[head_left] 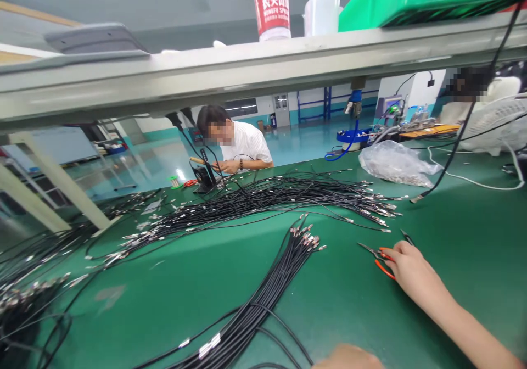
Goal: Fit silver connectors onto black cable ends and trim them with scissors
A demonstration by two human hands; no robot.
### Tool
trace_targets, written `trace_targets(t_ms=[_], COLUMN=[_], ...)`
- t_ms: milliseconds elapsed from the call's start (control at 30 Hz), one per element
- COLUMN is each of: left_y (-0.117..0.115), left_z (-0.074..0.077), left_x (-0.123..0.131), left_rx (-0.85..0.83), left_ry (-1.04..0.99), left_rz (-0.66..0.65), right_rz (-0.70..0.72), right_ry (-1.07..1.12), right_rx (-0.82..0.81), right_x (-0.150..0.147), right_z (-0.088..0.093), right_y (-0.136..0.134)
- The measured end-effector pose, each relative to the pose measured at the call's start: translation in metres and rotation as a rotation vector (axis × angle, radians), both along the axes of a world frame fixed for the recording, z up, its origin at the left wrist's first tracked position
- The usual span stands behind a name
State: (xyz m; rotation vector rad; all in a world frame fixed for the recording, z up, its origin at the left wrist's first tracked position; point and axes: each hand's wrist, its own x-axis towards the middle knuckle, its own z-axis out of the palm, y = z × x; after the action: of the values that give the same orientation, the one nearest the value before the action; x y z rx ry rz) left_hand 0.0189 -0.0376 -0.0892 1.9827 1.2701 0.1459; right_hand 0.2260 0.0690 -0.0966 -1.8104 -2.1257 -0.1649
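Left hand (pixel 348 358): only its edge shows at the bottom of the view; how far open it is and whether it has hold of anything cannot be told.

Right hand (pixel 414 267): lies on the mat with fingers curled closed around the pliers' handles; it holds no cable.

Orange-handled pliers (pixel 383 267): steel nose points left, handles run under the palm; a dark tool tip (pixel 407 237) lies just beyond the fingers.

Black cable sheaf (pixel 263 297): thin cables lie loose from the bottom edge up to crimped metal terminals (pixel 307 241), near the right hand but not touching it. They look light, flexible and prone to tangling; the middle of the sheaf seems the best place to take hold, away from the small terminals, which may bend.

Green bench mat (pixel 411 325): bears the cables and tools.

Farther cable bundles (pixel 263 200): spread across the mat, terminals fanned at their ends.

Clear plastic bag (pixel 393 163): lies at the far right of the mat, small metal parts inside.

Co-worker (pixel 242 144): sits across the bench, hands together; a wooden-handled soldering iron (pixel 196 160) rests in a black stand (pixel 205 178) nearby.

Grey shelf rail (pixel 247 78): crosses the upper view, bearing a water bottle (pixel 272 6) and a green crate (pixel 428 1).
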Motion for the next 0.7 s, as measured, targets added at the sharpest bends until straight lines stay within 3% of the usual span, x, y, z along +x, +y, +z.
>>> trace_targets(t_ms=[67,200,300,367,467,567,633,700], left_y=[0.005,0.010,0.008,0.004,-0.008,-0.031,-0.049,-0.065], left_z=[0.005,0.007,0.012,0.029,0.073,0.112,0.120,0.114], left_x=[0.006,0.013,0.013,0.001,-0.044,-0.115,-0.161,-0.197], left_rx=[0.051,0.176,0.281,0.390,0.538,0.613,0.539,0.394], left_ry=[-0.006,0.003,0.086,0.113,0.170,0.255,0.372,0.458], left_rz=[-0.008,-0.172,-0.200,-0.193,-0.163,0.144,0.344,0.444], right_rz=[0.007,-0.019,0.090,0.232,0.441,0.537,0.541,0.518], right_ry=[-0.084,-0.119,0.062,0.240,0.431,0.450,0.395,0.313], right_rx=[0.026,0.100,0.138,0.020,-0.273,-0.438,-0.485,-0.463], right_x=[0.003,0.000,-0.022,-0.047,-0.095,-0.144,-0.173,-0.198], right_z=[-0.004,-0.001,0.008,0.016,0.029,0.044,0.054,0.063], right_y=[0.003,0.003,-0.007,-0.021,-0.052,-0.085,-0.102,-0.112])
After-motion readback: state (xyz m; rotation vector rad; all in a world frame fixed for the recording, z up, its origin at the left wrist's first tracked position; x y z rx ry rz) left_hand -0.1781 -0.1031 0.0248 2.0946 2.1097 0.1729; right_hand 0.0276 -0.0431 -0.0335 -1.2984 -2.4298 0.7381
